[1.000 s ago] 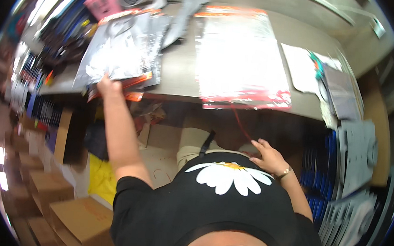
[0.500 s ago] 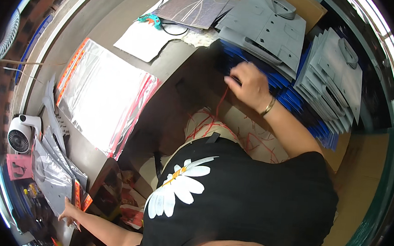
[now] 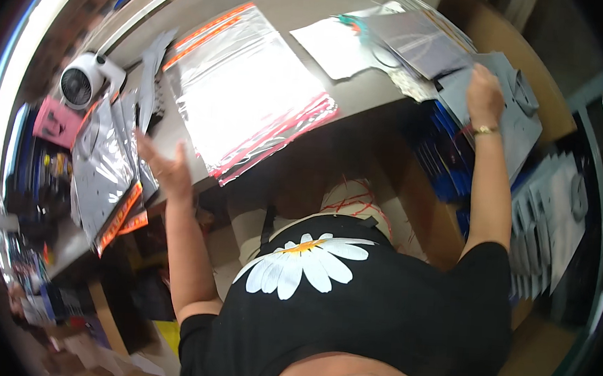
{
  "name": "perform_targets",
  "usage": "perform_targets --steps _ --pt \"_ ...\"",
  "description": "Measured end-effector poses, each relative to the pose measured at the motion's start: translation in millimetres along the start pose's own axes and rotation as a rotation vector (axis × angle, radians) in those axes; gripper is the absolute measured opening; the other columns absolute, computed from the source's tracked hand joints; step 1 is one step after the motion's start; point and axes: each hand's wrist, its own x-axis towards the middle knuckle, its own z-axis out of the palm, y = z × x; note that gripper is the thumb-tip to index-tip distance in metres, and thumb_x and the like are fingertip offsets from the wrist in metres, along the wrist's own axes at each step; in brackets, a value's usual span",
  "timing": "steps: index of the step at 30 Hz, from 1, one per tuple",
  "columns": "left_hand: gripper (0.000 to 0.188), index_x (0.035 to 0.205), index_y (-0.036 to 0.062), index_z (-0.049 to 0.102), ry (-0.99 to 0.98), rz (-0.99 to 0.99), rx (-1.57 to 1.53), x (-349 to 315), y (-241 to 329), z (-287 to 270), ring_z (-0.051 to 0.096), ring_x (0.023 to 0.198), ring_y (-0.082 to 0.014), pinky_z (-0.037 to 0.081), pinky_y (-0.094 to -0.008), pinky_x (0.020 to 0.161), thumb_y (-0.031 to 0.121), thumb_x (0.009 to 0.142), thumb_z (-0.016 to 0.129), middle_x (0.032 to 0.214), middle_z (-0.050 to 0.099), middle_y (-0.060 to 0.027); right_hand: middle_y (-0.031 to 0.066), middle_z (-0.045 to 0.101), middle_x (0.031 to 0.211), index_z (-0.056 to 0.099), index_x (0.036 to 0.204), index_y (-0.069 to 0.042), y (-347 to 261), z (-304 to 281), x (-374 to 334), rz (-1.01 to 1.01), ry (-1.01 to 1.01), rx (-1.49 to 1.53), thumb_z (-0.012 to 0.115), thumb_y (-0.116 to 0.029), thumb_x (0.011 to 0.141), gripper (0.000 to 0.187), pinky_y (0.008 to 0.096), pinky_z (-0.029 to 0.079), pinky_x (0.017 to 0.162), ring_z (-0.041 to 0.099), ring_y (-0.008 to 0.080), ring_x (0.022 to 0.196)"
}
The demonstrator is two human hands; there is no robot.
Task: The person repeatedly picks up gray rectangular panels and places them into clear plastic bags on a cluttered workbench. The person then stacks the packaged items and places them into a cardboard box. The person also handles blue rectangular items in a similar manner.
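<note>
My left hand (image 3: 166,167) is raised with its fingers apart and nothing in it. It hovers between the bagged grey shirts (image 3: 100,174) and a stack of clear plastic bags (image 3: 251,108) with orange and pink edges. My right hand (image 3: 485,99) is over the pile of folded grey shirts (image 3: 526,127) at the far right, its fingers curled and blurred. A short piece of red strip (image 3: 464,132) shows beside its wrist. What those fingers hold, if anything, is hidden.
Teal-handled scissors (image 3: 349,22) lie on white sheets at the back, beside a grey printed board (image 3: 423,43). A second shirt pile (image 3: 547,219) stands at right, with blue folders (image 3: 443,156) nearby. A small white fan (image 3: 85,82) stands far left. Red strips (image 3: 356,204) lie across my lap.
My left hand has come off the bagged shirts and risen open toward the clear bags. My right hand has moved from above my lap to the shirt pile. The whole view has turned left.
</note>
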Motion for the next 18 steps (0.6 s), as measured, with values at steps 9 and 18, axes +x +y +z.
perform_targets --steps 9,18 --pt "0.084 0.142 -0.0026 0.022 -0.669 -0.814 -1.238 -12.1 145.6 65.6 0.043 0.125 -0.0351 0.036 -0.0416 0.104 0.025 0.080 0.072 0.137 0.036 -0.0298 0.0233 0.065 0.096 0.063 0.095 0.013 -82.5 -178.2 -8.6 0.280 0.758 0.828 0.044 -0.020 0.099 0.038 0.0326 0.054 0.068 0.065 0.0261 0.075" --pt "0.059 0.129 0.0016 0.044 -0.395 -1.100 -1.871 -2.3 149.2 68.2 0.052 0.116 -0.0257 0.040 -0.0448 0.101 0.016 0.079 0.073 0.124 0.054 -0.0151 0.0147 0.055 0.127 0.049 0.127 0.003 -92.6 -126.1 -77.4 0.584 -0.097 2.350 0.037 -0.039 0.099 0.052 0.0424 0.036 0.103 0.051 0.0281 0.118"
